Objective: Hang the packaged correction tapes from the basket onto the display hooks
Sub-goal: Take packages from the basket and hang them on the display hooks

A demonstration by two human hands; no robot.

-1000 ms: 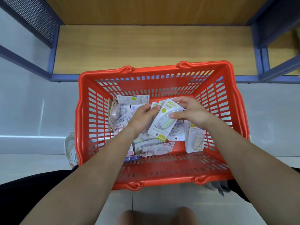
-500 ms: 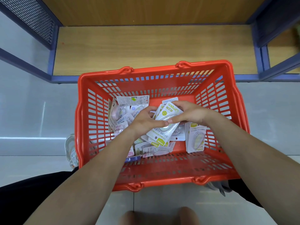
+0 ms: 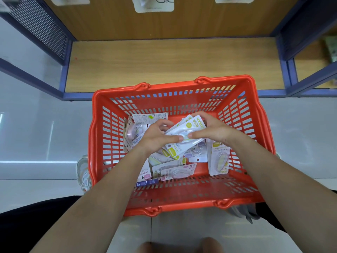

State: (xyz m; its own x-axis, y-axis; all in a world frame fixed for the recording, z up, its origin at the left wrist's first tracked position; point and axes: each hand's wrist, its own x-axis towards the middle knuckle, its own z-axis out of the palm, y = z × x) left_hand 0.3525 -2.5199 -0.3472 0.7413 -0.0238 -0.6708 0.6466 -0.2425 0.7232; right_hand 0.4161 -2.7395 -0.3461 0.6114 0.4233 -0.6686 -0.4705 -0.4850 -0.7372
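Hands: left hand (image 3: 156, 136) at 9 o'clock, right hand (image 3: 211, 132) at 3 o'clock, thumbs meeting, both pinching correction tape packs (image 3: 191, 126) in basket (image 3: 164, 87).

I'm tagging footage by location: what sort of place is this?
Likely a stationery shop aisle: a red shopping basket of packaged correction tapes, a wooden display shelf, carded goods hanging above.

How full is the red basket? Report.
Partly full. Loose packs lie on the floor of the basket, far below its rim; the left hand and right hand grip the top pack inside it.
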